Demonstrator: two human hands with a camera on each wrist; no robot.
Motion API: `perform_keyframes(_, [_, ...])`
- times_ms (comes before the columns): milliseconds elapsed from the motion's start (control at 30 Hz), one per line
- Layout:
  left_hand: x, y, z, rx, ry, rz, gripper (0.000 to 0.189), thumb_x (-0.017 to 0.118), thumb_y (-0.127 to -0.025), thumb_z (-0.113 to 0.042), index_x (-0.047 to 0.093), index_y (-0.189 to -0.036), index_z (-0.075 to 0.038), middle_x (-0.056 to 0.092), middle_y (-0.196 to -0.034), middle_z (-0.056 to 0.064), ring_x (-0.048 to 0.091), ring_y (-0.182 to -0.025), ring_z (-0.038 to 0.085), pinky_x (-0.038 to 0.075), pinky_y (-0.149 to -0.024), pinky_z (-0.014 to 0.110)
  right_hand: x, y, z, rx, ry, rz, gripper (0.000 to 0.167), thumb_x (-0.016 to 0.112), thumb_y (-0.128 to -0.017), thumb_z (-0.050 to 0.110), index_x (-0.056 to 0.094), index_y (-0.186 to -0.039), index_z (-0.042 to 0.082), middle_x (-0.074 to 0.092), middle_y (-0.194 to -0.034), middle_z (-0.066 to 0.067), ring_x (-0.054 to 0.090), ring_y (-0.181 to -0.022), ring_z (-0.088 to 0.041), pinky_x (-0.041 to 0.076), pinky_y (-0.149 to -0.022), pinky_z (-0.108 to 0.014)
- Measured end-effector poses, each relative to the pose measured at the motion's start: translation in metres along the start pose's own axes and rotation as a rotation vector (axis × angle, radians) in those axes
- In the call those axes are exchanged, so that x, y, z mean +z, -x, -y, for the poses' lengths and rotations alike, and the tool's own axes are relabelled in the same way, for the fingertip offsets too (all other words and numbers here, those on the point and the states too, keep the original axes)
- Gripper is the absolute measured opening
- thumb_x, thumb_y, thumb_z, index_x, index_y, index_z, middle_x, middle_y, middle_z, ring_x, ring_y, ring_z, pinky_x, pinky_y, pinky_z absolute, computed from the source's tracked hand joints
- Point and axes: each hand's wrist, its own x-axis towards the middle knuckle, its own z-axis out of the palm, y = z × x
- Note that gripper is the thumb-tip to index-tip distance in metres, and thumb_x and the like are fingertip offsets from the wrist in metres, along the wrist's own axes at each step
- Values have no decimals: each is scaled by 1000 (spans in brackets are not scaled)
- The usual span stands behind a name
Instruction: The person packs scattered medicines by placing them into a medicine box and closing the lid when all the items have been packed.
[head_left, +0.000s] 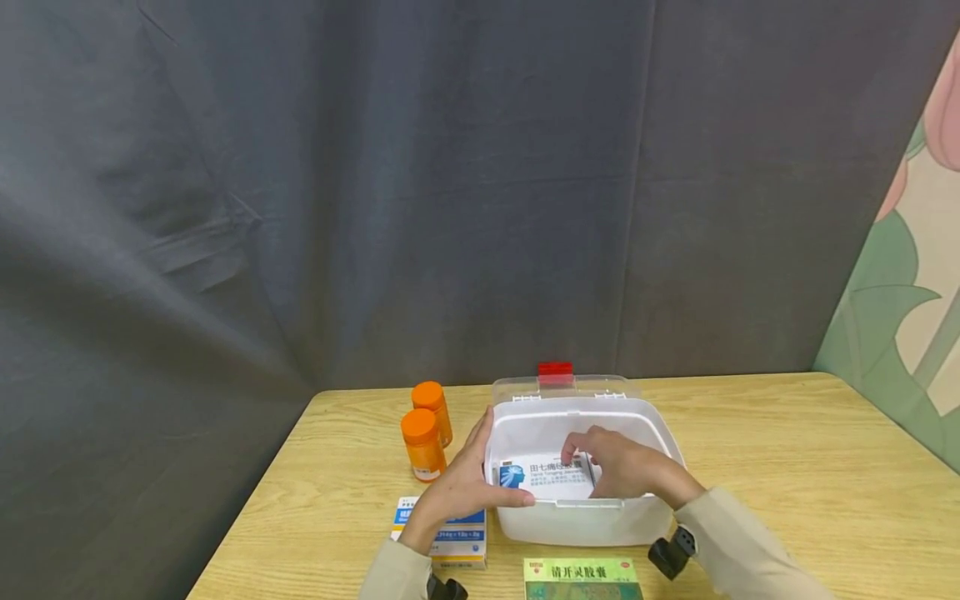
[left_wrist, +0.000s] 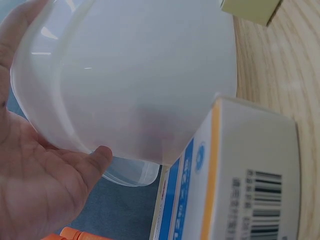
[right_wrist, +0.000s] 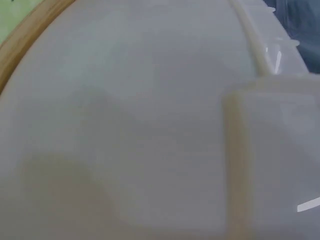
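Note:
A white plastic storage box [head_left: 585, 525] stands with its lid tipped back at the rear. My left hand [head_left: 468, 479] lies against its left front corner, fingers along the left side and thumb stretched across the front rim. In the left wrist view that hand [left_wrist: 45, 175] touches the translucent wall. Inside the box lies a white medicine box [head_left: 551, 475] with a blue head picture. My right hand [head_left: 622, 462] reaches in and grips the medicine box near its right end, fingers curled; the thumb tip is hidden. The right wrist view shows only the storage box's wall [right_wrist: 150, 100].
Two orange bottles [head_left: 423, 442] stand left of the storage box. A blue and white medicine box [head_left: 468, 550] lies beside its left front, partly behind my left hand. A green medicine box [head_left: 583, 579] lies in front. A dark curtain [head_left: 480, 208] hangs behind the wooden table [head_left: 750, 442].

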Motion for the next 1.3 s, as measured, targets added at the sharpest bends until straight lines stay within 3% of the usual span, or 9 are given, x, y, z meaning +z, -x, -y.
perform_keyframes(167, [1,0,1,2,14,3,124,87,-71,-39,-2,-157,-24,6,-161,3,30,-136,29,23,-111,54,3,-1,-2,19,-17,14,43,83,-68,0,58,-100,17,49,-84,0,43,-74,-17,41,-65,-33])
perform_keyframes(467, [0,0,0,18,24,10,124,86,-72,-38,-3,-157,-24,4,-161,3,27,-138,29,22,-111,54,2,-4,2,112,-56,67,39,81,-70,-1,59,-96,17,56,-89,1,47,-82,-21,42,-75,-43])
perform_keyframes(733, [0,0,0,22,32,12,123,86,-72,-38,-3,-156,-25,8,-160,1,35,-132,29,26,-110,51,1,-5,2,95,-79,104,37,84,-72,10,59,-99,18,56,-92,1,48,-84,-22,42,-77,-44])
perform_keyframes(1067, [-2,-1,0,27,23,16,123,86,-73,-36,-3,-157,-23,10,-159,4,36,-130,31,28,-109,51,1,-7,2,108,-115,118,37,84,-73,7,61,-100,19,58,-99,-1,49,-89,-24,45,-82,-50])
perform_keyframes(1300, [-1,-1,1,32,26,20,122,85,-74,-36,-3,-157,-23,13,-158,6,39,-127,31,30,-108,52,2,-6,1,79,-101,111,36,82,-74,6,60,-100,18,57,-95,0,49,-85,-23,44,-77,-45])
